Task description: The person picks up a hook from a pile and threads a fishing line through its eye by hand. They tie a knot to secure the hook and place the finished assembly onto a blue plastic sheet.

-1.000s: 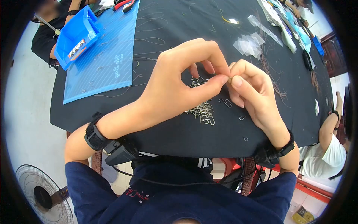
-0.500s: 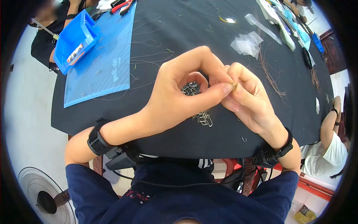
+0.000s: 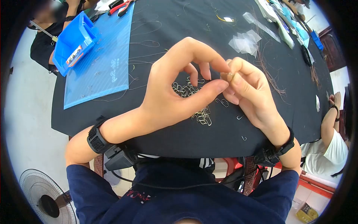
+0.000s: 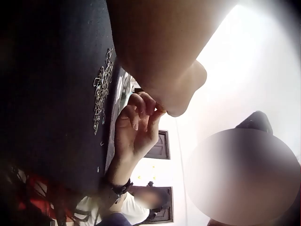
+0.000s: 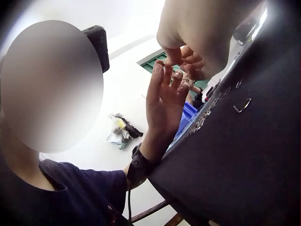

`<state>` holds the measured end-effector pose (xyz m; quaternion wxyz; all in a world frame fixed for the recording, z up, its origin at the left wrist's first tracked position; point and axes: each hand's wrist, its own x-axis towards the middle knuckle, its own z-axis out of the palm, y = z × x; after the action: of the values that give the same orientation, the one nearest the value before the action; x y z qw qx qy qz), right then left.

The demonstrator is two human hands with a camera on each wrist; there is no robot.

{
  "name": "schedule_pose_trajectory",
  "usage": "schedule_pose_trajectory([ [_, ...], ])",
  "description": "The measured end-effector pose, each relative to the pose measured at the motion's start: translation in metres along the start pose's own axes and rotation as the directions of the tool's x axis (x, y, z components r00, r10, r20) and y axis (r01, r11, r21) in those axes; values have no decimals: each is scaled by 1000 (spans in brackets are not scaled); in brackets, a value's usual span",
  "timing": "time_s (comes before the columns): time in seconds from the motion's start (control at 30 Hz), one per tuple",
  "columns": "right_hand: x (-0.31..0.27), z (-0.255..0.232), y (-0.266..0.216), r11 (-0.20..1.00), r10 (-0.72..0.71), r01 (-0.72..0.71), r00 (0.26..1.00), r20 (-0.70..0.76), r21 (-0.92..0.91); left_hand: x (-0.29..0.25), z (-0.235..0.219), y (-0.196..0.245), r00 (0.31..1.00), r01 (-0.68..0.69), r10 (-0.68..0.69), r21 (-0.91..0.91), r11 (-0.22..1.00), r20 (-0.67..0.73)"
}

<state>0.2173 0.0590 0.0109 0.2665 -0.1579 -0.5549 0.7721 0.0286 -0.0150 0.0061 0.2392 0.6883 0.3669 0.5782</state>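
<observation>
My left hand is curved over a pile of small metal hooks, its thumb and index fingertips apart, the index tip at the right hand's fingertips. The right hand pinches a tiny pale thing between thumb and index finger; its shape is too small to tell. Under the hands, a few loose hooks lie right of the pile. In the left wrist view the right hand meets the left one's fingertips; the right wrist view shows the left palm.
At the left, a blue bin stands on a blue plastic sheet, with thin lines beside it. Red-handled pliers lie at its far end. Clear plastic pieces and reddish strands are at the back right. Other people sit at both sides.
The left thumb and index finger have parted from their pinch, and the left hand has shifted slightly left. The right hand keeps its pinch. More of the hooks shows between the hands.
</observation>
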Motion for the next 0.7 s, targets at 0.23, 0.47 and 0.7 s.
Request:
schedule_pose_trajectory([
  [0.23, -2, 6, 0, 999, 24, -23, 999, 38, -22, 0, -5, 1, 998, -8, 4, 76, 997, 56],
  [0.47, -2, 7, 10, 985, 4, -23, 994, 111, 172, -5, 4, -2, 976, 219, -208, -277, 936, 66],
  [0.7, -2, 7, 14, 988, -18, -2, 992, 128, 153, -5, 10, -2, 965, 257, -243, -503, 825, 95],
])
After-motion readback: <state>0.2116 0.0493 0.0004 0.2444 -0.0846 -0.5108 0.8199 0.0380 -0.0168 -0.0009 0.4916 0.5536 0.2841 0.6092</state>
